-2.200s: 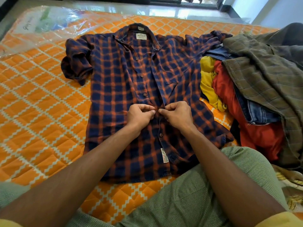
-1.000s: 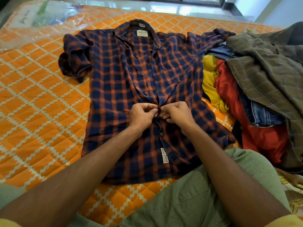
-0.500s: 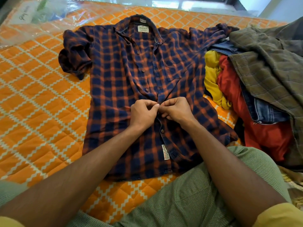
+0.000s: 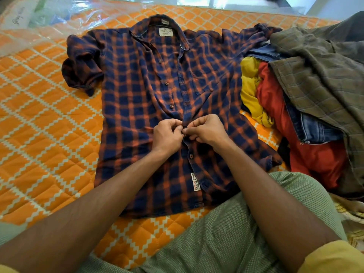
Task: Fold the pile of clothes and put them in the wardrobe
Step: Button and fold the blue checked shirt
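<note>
A navy and orange plaid shirt (image 4: 137, 99) lies face up on the orange quilted mattress (image 4: 39, 125), collar away from me, left sleeve bunched. My left hand (image 4: 167, 134) and my right hand (image 4: 206, 130) meet at the button placket in the shirt's middle. Both pinch the placket edges around one button there. One button below my hands is done up; the buttons above are undone. To the right lies the pile of clothes (image 4: 307, 107).
The pile holds a yellow garment (image 4: 250, 89), a red one (image 4: 275, 107), jeans (image 4: 313, 129) and an olive checked shirt (image 4: 319, 79) on top. Clear plastic wrap (image 4: 45, 18) covers the mattress's far left corner. My knee in green shorts (image 4: 226, 223) is in front.
Both hands have stayed pinched on the placket at mid-shirt, shifting slightly up it; the view has tilted a little. The shirt has not moved.
</note>
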